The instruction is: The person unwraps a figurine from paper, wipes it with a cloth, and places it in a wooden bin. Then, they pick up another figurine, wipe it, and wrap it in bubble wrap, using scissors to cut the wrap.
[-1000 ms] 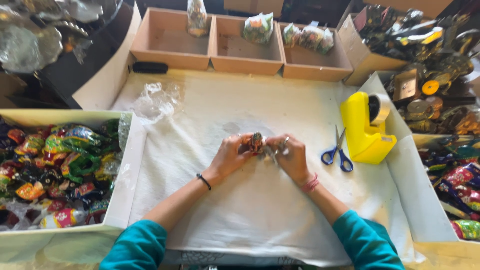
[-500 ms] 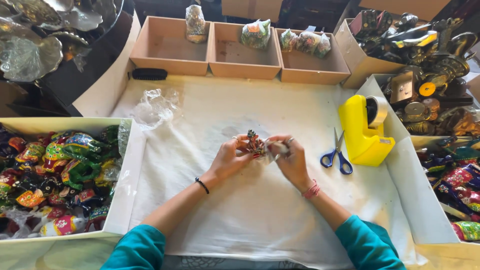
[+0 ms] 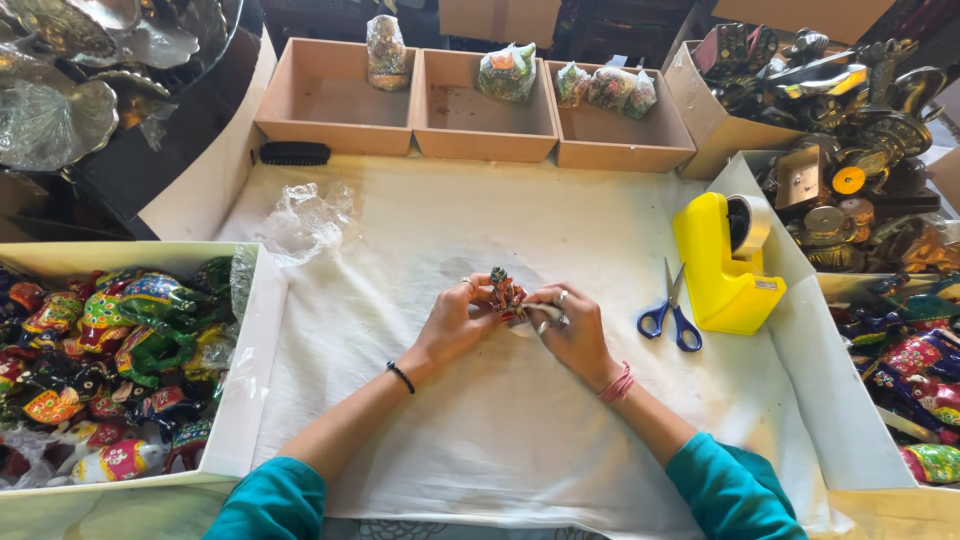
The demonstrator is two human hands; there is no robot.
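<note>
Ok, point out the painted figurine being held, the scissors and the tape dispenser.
painted figurine [image 3: 503, 291], head view, on its upper body above the fingers.
blue-handled scissors [image 3: 672, 318], head view, at the pivot above the handles.
yellow tape dispenser [image 3: 712, 262], head view, on its yellow side.

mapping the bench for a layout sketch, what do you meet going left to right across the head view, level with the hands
white box of painted figurines → left hand → small painted figurine held between both hands → right hand → blue-handled scissors → yellow tape dispenser → box of colourful wrapped items
</note>
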